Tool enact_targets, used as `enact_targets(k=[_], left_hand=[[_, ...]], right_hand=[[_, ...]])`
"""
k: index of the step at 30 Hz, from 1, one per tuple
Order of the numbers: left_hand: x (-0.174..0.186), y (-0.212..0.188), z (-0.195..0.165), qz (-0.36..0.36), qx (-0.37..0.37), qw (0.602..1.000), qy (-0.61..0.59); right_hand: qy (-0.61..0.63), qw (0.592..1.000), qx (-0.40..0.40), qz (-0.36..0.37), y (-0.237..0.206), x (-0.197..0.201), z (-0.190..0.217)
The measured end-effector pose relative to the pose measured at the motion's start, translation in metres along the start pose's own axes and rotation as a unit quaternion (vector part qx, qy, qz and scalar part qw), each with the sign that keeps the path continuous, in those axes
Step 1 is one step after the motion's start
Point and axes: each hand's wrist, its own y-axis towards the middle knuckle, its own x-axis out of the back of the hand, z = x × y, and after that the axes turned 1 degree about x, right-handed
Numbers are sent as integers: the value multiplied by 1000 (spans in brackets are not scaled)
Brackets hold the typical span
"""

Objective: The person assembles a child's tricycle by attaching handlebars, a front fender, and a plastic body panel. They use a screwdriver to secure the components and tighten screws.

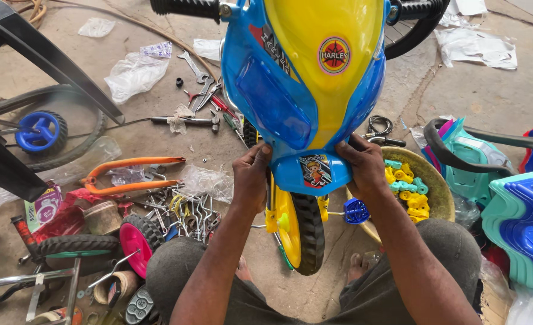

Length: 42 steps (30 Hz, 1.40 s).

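Note:
A child's bicycle stands in front of me, its blue and yellow plastic front fairing [296,90] filling the upper middle of the head view. My left hand [251,177] grips the fairing's lower left edge. My right hand [364,165] holds its lower right edge beside a cartoon sticker. Below the fairing are the black front tyre with a yellow rim [302,232] and a blue pedal [355,211]. Black handlebar grips [185,7] stick out at the top.
Spanners, a hammer [185,121] and pliers lie on the concrete floor to the left. An orange fork [131,174], small wheels [135,238] and metal hooks sit near my left knee. A bowl of yellow and teal plastic parts [432,186] and stacked plastic fairings [519,222] are on the right.

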Motion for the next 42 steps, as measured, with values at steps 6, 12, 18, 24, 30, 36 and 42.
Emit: enact_targets(k=[6,12,18,24,30,36,42], left_hand=[[7,2,-17,21,47,998,-40],[31,11,-3,43,63,996,-42],[35,31,12,151,25,982,-110],[5,25,-4,96,90,989,-66],[16,22,3,177,99,971,-127],[31,22,10,140,83,982,-93],[24,24,6,108,93,985,-101]], right_hand=[[16,999,2,48,2,4,-7],[25,989,41,141,-7,18,-3],[-5,993,35,113,-14,25,11],[-48,995,20,81,-9,32,21],[-16,998,10,61,1,35,9],[39,997,-20,59,6,36,5],[6,999,-11,33,1,32,4]])
